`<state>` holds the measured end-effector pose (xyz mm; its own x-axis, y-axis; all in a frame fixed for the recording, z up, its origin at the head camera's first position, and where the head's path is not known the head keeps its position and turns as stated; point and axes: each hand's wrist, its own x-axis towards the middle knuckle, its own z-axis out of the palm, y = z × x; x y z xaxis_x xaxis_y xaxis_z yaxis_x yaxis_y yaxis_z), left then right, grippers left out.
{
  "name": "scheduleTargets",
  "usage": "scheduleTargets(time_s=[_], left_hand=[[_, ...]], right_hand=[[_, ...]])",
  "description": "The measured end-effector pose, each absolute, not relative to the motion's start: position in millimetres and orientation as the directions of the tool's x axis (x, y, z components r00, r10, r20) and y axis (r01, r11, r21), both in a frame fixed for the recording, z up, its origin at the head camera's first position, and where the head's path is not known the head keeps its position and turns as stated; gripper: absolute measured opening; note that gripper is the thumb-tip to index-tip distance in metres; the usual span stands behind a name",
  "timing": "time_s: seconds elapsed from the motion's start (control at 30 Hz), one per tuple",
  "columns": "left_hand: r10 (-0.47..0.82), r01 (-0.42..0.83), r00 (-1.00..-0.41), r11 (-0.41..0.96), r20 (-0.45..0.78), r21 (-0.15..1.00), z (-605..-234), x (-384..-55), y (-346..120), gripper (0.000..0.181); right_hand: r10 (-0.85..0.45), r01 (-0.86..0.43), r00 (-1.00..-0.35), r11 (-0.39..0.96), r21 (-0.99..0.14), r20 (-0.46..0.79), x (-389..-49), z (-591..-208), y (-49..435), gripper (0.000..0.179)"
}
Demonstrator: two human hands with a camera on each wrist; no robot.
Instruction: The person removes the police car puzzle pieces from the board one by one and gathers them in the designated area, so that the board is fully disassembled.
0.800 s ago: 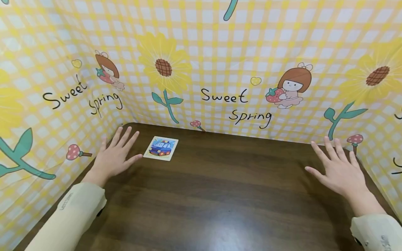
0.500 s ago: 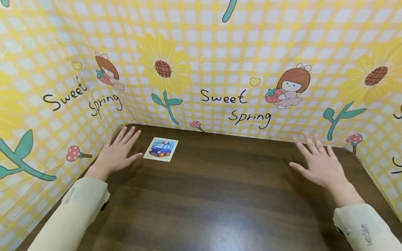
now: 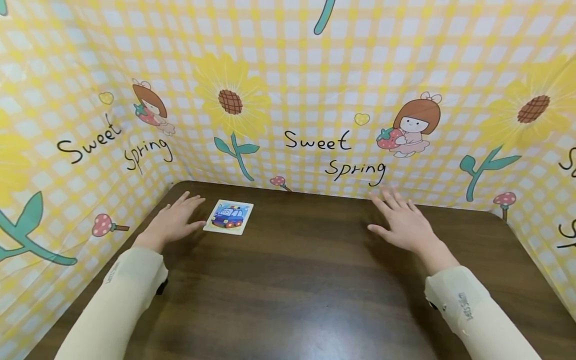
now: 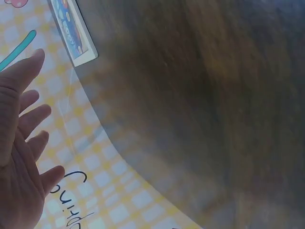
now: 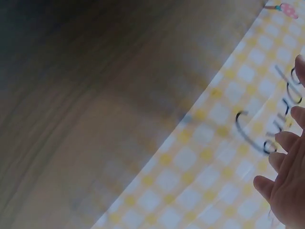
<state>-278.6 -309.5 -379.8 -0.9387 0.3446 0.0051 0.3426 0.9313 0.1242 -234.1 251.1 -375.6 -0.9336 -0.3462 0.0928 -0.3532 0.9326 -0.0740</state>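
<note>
A small square picture board [image 3: 228, 217] with a pale border lies flat on the table near its far left corner. Printed on it is a blue cartoon car with coloured lights on top. My left hand [image 3: 173, 222] hovers just left of the board, thumb tip close to its edge; whether they touch I cannot tell. In the left wrist view that hand [image 4: 21, 143] has relaxed fingers and holds nothing, with the board [image 4: 70, 31] partly cut off at the top. My right hand [image 3: 405, 225] is spread above the right half of the table, holding nothing.
The dark brown wooden table [image 3: 288, 280] has rounded far corners. A yellow checked cloth [image 3: 306, 90] with flowers and "Sweet Spring" lettering hangs along its back and both sides. Light glares on the tabletop near the front middle.
My right hand has moved well to the left, in from the table's right edge. The left hand has shifted slightly right and turned, its fingers closer together. The board has stayed put.
</note>
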Motion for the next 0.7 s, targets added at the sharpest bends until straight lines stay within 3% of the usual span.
scheduleTargets(time_s=[0.33,0.7], left_hand=[[0.348,0.33,-0.936,0.92,-0.054,0.213,-390.4,-292.9,-299.9,0.07],[0.328,0.292,-0.94,0.917,-0.097,0.271,-413.4,-308.2,-301.3,0.083]], right_hand=[[-0.436,-0.441,-0.898,0.888,-0.128,0.066,-259.1,-382.8,199.3,0.079],[-0.522,-0.514,-0.853,0.844,-0.152,-0.019,-271.8,-392.6,133.8,0.076]])
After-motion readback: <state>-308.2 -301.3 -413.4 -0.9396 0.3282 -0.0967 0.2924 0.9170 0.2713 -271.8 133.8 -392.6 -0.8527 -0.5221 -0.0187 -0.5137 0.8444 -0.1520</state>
